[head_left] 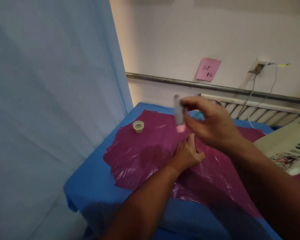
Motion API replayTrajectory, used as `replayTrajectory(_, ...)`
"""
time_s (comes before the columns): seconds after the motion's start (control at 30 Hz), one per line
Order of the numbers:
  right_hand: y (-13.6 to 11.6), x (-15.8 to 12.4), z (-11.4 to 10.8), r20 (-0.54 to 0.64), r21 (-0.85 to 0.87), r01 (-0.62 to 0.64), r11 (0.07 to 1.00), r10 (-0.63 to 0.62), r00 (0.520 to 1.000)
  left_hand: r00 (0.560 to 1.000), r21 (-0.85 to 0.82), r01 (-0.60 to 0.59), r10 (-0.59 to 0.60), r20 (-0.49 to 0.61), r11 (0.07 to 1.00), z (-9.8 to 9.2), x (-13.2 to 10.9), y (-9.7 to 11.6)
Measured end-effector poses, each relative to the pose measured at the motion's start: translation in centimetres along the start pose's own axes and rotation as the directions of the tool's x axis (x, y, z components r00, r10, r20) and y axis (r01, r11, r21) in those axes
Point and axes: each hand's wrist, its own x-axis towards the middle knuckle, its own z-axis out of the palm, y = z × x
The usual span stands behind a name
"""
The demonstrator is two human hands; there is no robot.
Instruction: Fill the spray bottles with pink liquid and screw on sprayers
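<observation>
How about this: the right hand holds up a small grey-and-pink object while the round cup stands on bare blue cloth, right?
Not quite: the head view shows the round cup standing on the purple plastic sheet. The rest holds.

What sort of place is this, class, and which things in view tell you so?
Probably a makeshift indoor work corner: a pale blue curtain hangs beside a blue-covered table spread with a purple plastic sheet, and a wall socket has something plugged in.
</observation>
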Motion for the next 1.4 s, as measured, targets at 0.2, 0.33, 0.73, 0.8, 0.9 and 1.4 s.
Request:
replayTrajectory(0.2, 0.7, -1.2, -7.4, -0.251, 0.296, -0.26, 0.919, 0.338, 0.907, 0.998, 0.015, 0.047, -0.047, 0.037, 0.999, -0.1, 0.2, 0.5)
replayTrajectory(0.33, 2.6, -2.3, -7.3, -0.252, 0.381, -0.3, 0.875, 0.41, 0.877, 0.996, 0.031, 0.084, -0.085, 0.029, 0.996, 0.1, 0.5, 0.4)
replayTrajectory(0.73, 7.4, -5.3, -4.3, -0.088, 0.495, -0.465, 0.734, 0.575, 0.814, 0.999, 0.049, 0.036, -0.037, 0.019, 0.998, -0.4, 0.2, 0.9)
replayTrajectory(0.8, 9.1, -6.7, -3.1, -0.062, 0.552, -0.496, 0.67, 0.627, 0.777, 0.999, 0.044, 0.033, -0.034, 0.013, 0.998, -0.5, 0.2, 0.8)
replayTrajectory(0.9, 11.1, -8.9, -1.5, 0.008, 0.612, -0.544, 0.575, 0.683, 0.731, 0.999, 0.052, 0.019, -0.021, 0.04, 0.998, -0.3, 0.3, 0.5)
replayTrajectory(1.4, 13.0, -12.9, 1.1, 0.027, 0.662, -0.536, 0.524, 0.699, 0.715, 0.997, 0.036, 0.018, -0.02, 0.073, 0.999, -0.3, 0.6, 0.4)
